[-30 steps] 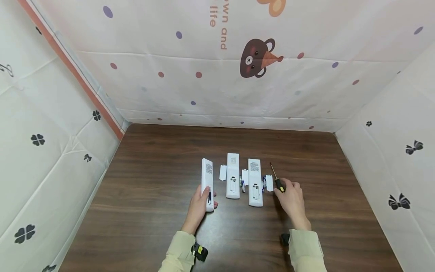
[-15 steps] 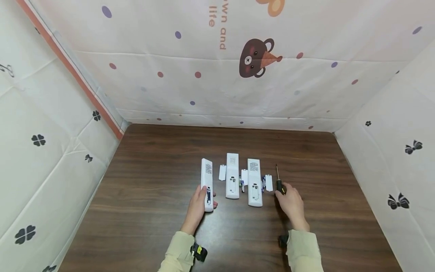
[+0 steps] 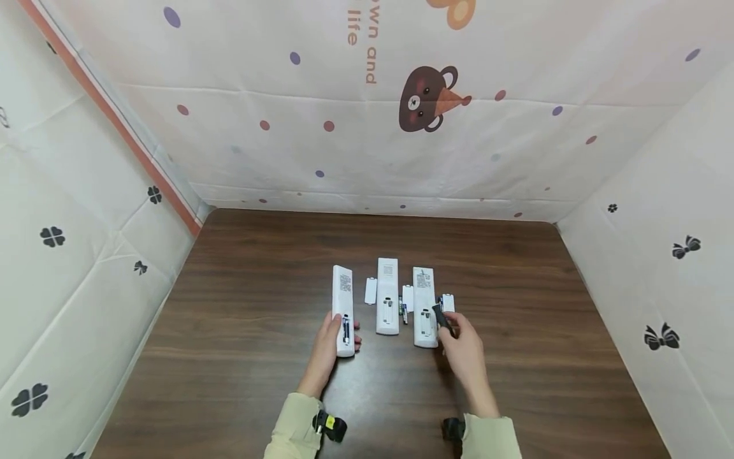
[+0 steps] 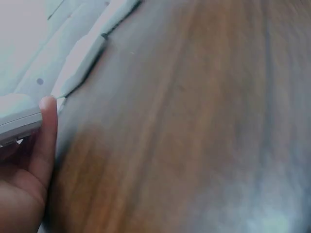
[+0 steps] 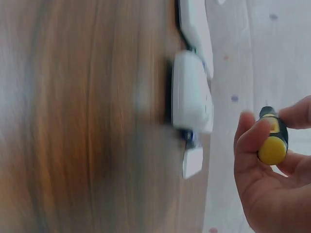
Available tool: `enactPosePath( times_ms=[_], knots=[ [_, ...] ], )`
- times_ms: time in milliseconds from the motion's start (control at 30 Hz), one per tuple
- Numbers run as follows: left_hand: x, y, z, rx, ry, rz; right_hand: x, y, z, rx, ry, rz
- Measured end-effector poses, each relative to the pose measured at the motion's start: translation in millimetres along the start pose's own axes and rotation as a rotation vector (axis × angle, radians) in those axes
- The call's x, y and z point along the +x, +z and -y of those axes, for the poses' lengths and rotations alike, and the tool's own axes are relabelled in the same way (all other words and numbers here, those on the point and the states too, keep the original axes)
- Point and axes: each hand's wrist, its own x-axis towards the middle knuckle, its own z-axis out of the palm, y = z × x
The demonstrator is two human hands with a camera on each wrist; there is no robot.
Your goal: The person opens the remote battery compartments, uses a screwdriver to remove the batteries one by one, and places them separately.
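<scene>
My left hand grips a white remote control by its lower end, back side up. Its battery compartment is uncovered, with dark batteries in it. In the left wrist view only the edge of this remote and part of the hand show. My right hand pinches the black and yellow handle of a screwdriver between thumb and fingers, tip pointing away. In the head view the screwdriver is just at the right side of the rightmost remote. The middle remote lies on the table, its compartment uncovered like the rightmost one's.
White battery covers lie beside the remotes, one at left, one between the two remotes, one at right. Loose batteries lie near them. The brown wooden table ends at patterned cloth walls.
My right hand has moved left with the screwdriver, which now tilts leftward over the right cover and beside the rightmost remote. The left hand holds its remote almost unmoved.
</scene>
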Motion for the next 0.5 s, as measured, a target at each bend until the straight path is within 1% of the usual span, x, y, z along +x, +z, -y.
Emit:
enactPosePath(
  times_ms=[67,133,267,333,400,467,500],
  knots=[
    [0.9,-1.6,-0.5,-0.013,0.028,0.003,-3.4,6.6,3.1,0.019,-0.005,0.031],
    [4.2,-4.2,1.1,-0.013,0.075,0.012,-7.3,12.1,6.4,0.048,-0.022,0.062],
    [18.9,-14.5,10.2,-0.028,0.166,0.023,-15.9,20.1,15.3,0.09,-0.102,0.121],
    [27.2,-21.1,15.0,-0.038,0.22,0.03,-20.2,22.3,20.3,0.077,-0.146,0.153],
    [21.7,-17.7,-0.7,-0.076,0.307,0.05,-24.2,23.2,25.2,0.048,-0.195,0.181],
    [24.8,-20.3,-3.6,-0.076,0.38,0.062,-27.7,23.1,29.7,0.012,-0.247,0.2],
    [23.2,-19.1,-9.6,-0.089,0.418,0.071,-29.2,22.8,32.1,-0.004,-0.274,0.209]
  ],
)
